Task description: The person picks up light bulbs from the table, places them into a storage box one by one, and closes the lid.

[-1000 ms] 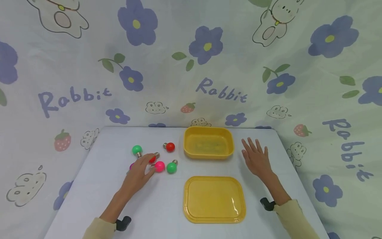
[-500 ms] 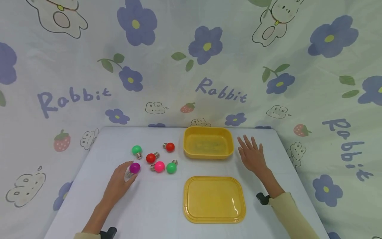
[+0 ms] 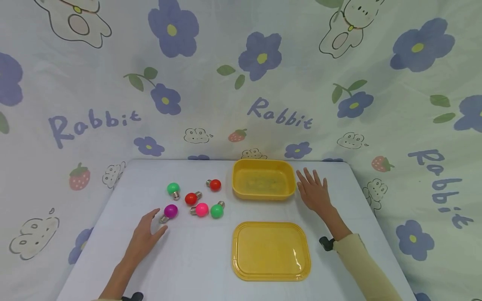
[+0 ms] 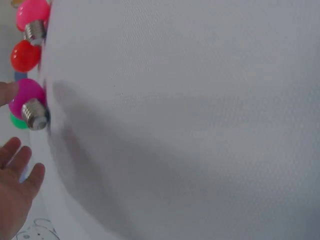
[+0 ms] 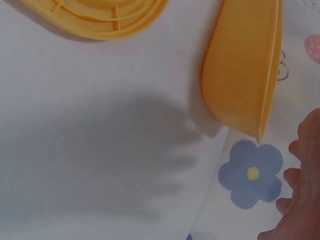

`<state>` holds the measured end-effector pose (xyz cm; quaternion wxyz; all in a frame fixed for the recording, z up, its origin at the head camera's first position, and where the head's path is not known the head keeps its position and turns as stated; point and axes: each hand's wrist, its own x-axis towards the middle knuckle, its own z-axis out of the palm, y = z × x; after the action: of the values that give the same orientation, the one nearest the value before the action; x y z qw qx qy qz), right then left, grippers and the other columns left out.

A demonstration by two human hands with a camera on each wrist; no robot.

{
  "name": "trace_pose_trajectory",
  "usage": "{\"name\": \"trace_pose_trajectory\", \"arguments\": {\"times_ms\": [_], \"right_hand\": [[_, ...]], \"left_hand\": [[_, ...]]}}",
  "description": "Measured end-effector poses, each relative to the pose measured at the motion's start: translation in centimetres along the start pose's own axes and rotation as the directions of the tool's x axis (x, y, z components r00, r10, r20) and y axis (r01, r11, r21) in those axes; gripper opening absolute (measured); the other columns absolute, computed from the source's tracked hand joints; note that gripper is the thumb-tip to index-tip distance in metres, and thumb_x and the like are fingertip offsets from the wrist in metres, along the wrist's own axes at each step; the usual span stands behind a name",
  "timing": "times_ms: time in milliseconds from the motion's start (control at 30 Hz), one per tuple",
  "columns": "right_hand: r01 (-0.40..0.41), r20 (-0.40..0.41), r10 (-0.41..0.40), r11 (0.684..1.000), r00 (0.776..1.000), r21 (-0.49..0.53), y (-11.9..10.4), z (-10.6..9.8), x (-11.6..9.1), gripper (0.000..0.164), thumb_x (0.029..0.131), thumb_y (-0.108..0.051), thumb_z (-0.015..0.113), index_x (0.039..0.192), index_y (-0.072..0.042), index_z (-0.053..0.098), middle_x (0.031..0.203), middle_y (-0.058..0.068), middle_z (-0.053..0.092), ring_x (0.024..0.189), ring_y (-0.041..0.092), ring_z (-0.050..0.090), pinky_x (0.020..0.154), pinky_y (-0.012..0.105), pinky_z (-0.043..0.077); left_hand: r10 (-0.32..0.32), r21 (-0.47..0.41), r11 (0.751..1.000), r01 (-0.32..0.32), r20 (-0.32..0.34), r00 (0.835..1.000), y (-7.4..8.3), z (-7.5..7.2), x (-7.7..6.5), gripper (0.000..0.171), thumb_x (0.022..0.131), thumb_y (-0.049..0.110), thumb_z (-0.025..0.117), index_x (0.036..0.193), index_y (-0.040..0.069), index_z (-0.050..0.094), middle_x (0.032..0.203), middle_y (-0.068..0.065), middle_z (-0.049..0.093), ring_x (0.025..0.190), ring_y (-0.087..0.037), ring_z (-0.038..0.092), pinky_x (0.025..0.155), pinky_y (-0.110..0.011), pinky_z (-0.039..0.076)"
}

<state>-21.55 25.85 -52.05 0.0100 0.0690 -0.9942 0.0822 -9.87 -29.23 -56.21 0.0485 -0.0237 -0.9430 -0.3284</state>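
Note:
My left hand hovers with thumb and fingers spread just short of a purple light bulb, holding nothing. Around that bulb lie a pink bulb, a green bulb, a red bulb, another red bulb and another green bulb. On the right, my right hand is stretched out flat beside the yellow bin; nothing is in it. In the left wrist view the purple bulb shows its metal screw base toward the camera.
A yellow lid lies on the white table in front of the bin. Behind the table hangs a printed cloth with flowers and rabbits. Both wrists carry a black device.
My left hand has drawn back toward the near left, uncovering the red and purple bulbs. My right hand has shifted left, closer to the bin. The bulbs appear to lie where they were.

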Motion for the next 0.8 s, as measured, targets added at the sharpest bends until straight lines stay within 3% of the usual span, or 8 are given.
{"name": "trace_pose_trajectory", "arguments": {"times_ms": [333,633,800], "right_hand": [[-0.026,0.031,0.026,0.999,0.999,0.022,0.4,1.1,0.8,0.054,0.110,-0.036,0.029,0.159,-0.015,0.027,0.163,0.016,0.018,0.148,0.044,0.009,0.111,0.073,0.008],[-0.021,0.035,0.019,0.999,0.999,0.049,0.5,1.6,1.6,0.053,0.110,-0.035,0.027,0.159,-0.014,0.027,0.163,0.016,0.019,0.148,0.044,0.010,0.110,0.074,0.006],[-0.014,0.047,0.013,1.000,0.999,0.018,0.4,1.9,2.0,0.053,0.110,-0.034,0.025,0.159,-0.014,0.026,0.163,0.016,0.019,0.148,0.044,0.011,0.109,0.075,0.009]], "left_hand": [[-0.040,-0.032,0.999,0.040,0.017,0.999,-0.6,0.6,0.4,0.069,0.092,0.009,0.071,0.147,-0.007,0.033,0.141,-0.031,0.043,0.128,-0.048,0.042,0.103,-0.064,0.037],[-0.131,-0.054,0.989,0.136,0.088,0.987,-0.8,0.7,0.8,0.070,0.096,0.016,0.067,0.149,-0.009,0.029,0.145,-0.033,0.040,0.134,-0.049,0.037,0.108,-0.062,0.032],[-0.152,-0.064,0.985,0.158,0.089,0.984,-1.2,1.0,1.0,0.066,0.098,0.022,0.065,0.148,-0.007,0.033,0.146,-0.031,0.042,0.135,-0.048,0.037,0.109,-0.062,0.032]]}}
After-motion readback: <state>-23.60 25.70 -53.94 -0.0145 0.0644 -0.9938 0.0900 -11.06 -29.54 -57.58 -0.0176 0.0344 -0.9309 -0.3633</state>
